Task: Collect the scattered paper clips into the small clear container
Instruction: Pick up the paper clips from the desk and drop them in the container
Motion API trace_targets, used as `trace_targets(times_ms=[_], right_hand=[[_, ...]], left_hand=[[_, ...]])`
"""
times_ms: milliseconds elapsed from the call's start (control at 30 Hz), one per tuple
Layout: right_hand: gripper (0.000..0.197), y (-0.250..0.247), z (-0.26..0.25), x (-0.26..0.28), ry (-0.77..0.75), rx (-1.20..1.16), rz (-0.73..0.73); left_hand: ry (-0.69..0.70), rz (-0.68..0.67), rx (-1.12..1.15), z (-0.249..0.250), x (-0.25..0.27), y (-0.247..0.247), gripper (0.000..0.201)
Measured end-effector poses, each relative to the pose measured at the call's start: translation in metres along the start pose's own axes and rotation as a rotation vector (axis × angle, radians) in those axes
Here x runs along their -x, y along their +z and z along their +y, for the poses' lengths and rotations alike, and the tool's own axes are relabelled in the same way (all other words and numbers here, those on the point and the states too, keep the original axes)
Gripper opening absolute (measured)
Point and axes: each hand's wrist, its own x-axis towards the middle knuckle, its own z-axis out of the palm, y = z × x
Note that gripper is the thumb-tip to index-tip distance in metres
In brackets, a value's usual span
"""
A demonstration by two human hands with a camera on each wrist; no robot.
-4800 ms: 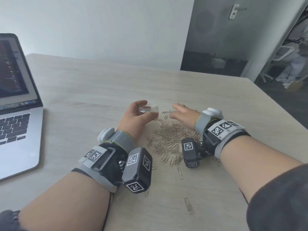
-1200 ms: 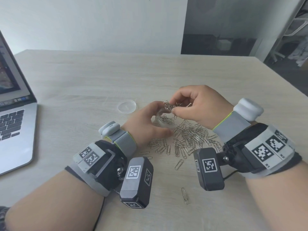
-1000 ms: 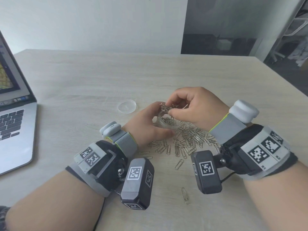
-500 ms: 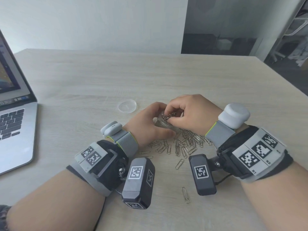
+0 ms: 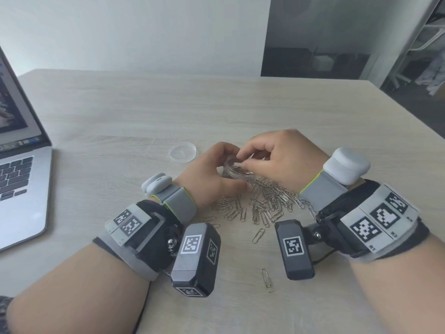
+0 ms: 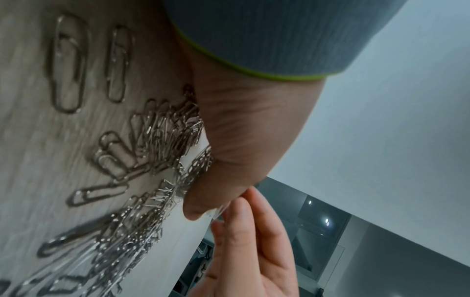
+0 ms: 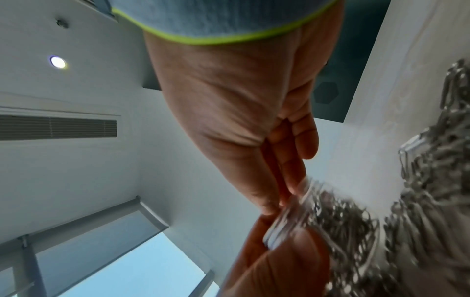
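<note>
Hard to see: the container [image 5: 237,173] is mostly buried between both hands in the head view, only a slice of clear wall and rim shows. The right wrist view of it is blurry, so no counting what's inside.
Left hand [image 5: 209,177]: grip is wrapped round the container, thumb on the near side, fingers curled over the far side, holding it just above the pile.
Right hand [image 5: 279,160]: fingers bunched together right over the container's mouth, fingertips [image 7: 269,203] at the rim. Can't honestly tell if a clip is pinched in there, it's hidden.
Container: small, round, see-through plastic, with a tangle of silver clips showing through the wall [image 7: 338,219].
Paper clips [image 5: 267,206]: thin bent steel wire, shiny, heaped loosely on the surface just near of the hands. Two strays lie nearer, one [image 5: 258,235] by the pile, another [image 5: 267,280] well apart.
Lid [image 5: 183,153]: flat clear disc, lying left of the hands, touching nothing.
Surface [image 5: 144,112]: pale wood grain, matte.
Laptop [image 5: 21,179]: silver, at the far left, cut off by the frame edge.
Vs half a second ago: right hand has lifted a touch, and the clump of clips it held over the rim isn't visible any more. Left hand's grip looks the same.
</note>
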Motion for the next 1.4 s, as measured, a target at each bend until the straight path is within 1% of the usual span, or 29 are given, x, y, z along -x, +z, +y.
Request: trace_targets(times_ms=[100,167,233,400,500,600,667,733,800,933,1033,1100,1400], right_hand=[[0.006,-0.017,0.010,0.000,0.062,-0.012,0.101],[0.008,-0.028,0.021,0.002,0.123,0.029,0.114],[0.014,-0.034,0.032,0.005,0.186,0.122,0.041],[0.048,-0.036,0.037,0.016,0.344,0.354,-0.290],[0.065,-0.031,0.031,0.021,0.352,0.420,-0.424],[0.075,-0.024,0.025,0.022,0.313,0.479,-0.479],[0.073,-0.018,0.020,0.022,0.284,0.481,-0.494],[0.066,-0.013,0.018,0.021,0.255,0.470,-0.483],[0.054,-0.010,0.018,0.018,0.237,0.444,-0.462],[0.024,-0.007,0.023,0.013,0.210,0.394,-0.406],[0.013,-0.005,0.025,0.011,0.216,0.358,-0.358],[0.011,-0.002,0.027,0.010,0.224,0.337,-0.330],[0.015,-0.001,0.033,0.005,0.211,0.304,-0.246]], left_hand=[[-0.006,0.056,0.073,-0.002,-0.002,-0.005,0.071],[-0.007,0.099,0.101,-0.002,-0.004,-0.007,0.072],[-0.010,0.134,0.134,-0.003,-0.006,-0.009,0.073],[-0.029,0.134,0.150,-0.005,-0.007,-0.008,0.075],[-0.033,0.128,0.137,-0.003,-0.007,-0.009,0.074],[-0.033,0.128,0.135,-0.004,-0.007,-0.008,0.073],[-0.035,0.129,0.126,-0.004,-0.007,-0.007,0.073],[-0.037,0.125,0.122,-0.005,-0.007,-0.007,0.074],[-0.039,0.119,0.120,-0.006,-0.007,-0.006,0.074],[-0.030,0.101,0.090,-0.005,-0.006,-0.005,0.074],[-0.025,0.093,0.069,-0.004,-0.005,-0.005,0.073],[-0.023,0.094,0.067,-0.003,-0.005,-0.005,0.074],[-0.020,0.089,0.036,0.000,-0.002,-0.004,0.079]])
